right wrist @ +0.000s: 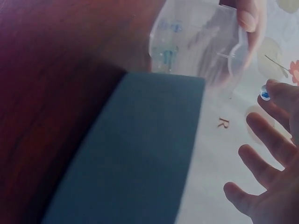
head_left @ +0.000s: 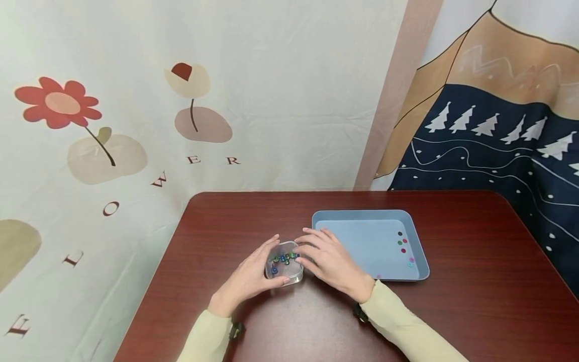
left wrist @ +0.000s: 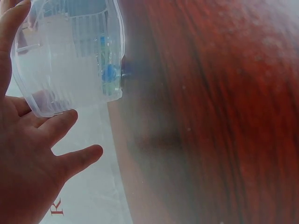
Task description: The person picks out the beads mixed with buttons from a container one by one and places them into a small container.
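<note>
My left hand point(head_left: 246, 278) grips a clear plastic container point(left wrist: 60, 60), thumb on its near side and fingers round its far side. Inside the container are several blue and green glass marbles point(head_left: 285, 259). Over the container's right side is my right hand point(head_left: 330, 260), pinching a blue marble point(right wrist: 265, 93) between thumb and index finger while its other fingers spread out. In the left wrist view, more marbles show blurred through the container's wall, low down.
A blue-grey tray point(head_left: 348, 246) lies right of the container, partly behind my right hand. Several small coloured discs point(head_left: 403, 250) rest along its right side. The dark red wooden table point(head_left: 475, 261) ends at a printed curtain point(head_left: 289, 125). Each wrist wears a dark band.
</note>
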### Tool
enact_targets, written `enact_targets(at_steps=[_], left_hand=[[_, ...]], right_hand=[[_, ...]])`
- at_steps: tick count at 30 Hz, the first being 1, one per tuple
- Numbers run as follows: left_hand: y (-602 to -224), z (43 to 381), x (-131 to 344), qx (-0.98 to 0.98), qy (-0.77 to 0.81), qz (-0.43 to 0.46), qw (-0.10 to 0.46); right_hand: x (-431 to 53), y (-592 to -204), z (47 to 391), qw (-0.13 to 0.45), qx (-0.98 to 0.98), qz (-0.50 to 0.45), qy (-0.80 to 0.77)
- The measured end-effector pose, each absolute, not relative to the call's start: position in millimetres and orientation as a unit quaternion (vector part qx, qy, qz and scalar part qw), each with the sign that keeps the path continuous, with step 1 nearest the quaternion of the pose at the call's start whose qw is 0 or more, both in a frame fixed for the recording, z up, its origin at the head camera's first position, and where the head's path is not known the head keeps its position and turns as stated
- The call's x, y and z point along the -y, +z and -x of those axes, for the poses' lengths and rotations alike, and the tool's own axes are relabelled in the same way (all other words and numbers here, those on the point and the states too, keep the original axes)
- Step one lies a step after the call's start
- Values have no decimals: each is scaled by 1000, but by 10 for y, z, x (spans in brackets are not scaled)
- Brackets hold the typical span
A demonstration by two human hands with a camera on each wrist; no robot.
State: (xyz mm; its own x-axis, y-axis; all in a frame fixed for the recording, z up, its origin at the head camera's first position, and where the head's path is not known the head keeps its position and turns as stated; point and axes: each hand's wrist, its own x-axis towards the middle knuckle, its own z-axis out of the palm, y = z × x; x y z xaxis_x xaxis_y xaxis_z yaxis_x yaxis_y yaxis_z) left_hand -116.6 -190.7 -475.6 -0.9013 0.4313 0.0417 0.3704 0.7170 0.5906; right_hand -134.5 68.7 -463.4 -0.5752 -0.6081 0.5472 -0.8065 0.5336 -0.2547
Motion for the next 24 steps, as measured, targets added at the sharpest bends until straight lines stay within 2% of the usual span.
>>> enact_targets(at_steps=[16,24], left_hand=[[-4766,1153,1907,-926,305,-216,47],[-4712,1179,1870,-935,268,-225,63]], right_hand=[[-605,-4768,1385,160,868,-409,233],[-740,-4774,1379,169,867,-396,250]])
